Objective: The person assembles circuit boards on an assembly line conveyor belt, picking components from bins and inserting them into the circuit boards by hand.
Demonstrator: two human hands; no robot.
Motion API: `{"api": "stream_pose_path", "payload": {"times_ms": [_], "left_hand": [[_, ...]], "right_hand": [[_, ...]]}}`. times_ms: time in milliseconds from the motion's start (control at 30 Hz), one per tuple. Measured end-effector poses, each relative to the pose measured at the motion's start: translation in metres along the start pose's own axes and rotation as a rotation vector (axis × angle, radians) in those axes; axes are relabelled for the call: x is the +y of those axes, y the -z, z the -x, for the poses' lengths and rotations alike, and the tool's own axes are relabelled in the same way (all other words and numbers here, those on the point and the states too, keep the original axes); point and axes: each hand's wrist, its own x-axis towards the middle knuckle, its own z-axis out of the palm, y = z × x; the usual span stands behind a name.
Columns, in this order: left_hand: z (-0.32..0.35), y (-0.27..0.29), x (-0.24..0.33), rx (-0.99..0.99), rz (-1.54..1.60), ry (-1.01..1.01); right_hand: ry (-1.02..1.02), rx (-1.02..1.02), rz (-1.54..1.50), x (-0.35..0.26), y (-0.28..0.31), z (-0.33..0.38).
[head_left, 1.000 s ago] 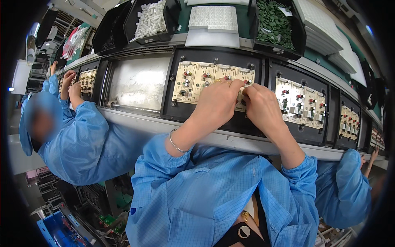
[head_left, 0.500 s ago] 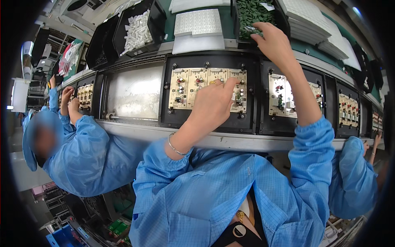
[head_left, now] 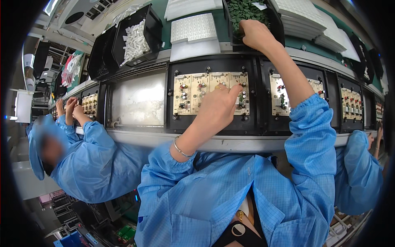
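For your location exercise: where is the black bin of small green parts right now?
In the head view, the black bin of small green parts sits top centre-right on the shelf above the beige circuit boards, right of the white component trays; the right hand reaches into it.

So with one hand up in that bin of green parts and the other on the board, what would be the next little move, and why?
Probably closing the right hand on one green part in the black bin and bringing it down. The fingers are already in among the green parts, while the left hand rests on the beige circuit board, fingertip at its right section, as if marking the spot.
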Motion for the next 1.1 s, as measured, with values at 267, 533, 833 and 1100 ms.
{"api": "stream_pose_path", "payload": {"times_ms": [267,533,833,1100], "left_hand": [[0.014,0.034,-0.039,0.063,0.194,0.106],[0.022,0.025,-0.040,-0.036,0.216,0.117],[0.014,0.017,-0.038,-0.106,0.064,0.040],[0.010,0.035,-0.046,-0.062,0.143,0.056]], "right_hand": [[-0.020,0.059,-0.226,0.007,-0.005,0.007],[-0.288,-0.047,-1.387,0.025,-0.004,0.005],[-0.289,-0.168,-1.897,0.017,0.012,0.030],[-0.209,-0.352,-1.713,-0.038,0.026,0.105]]}}
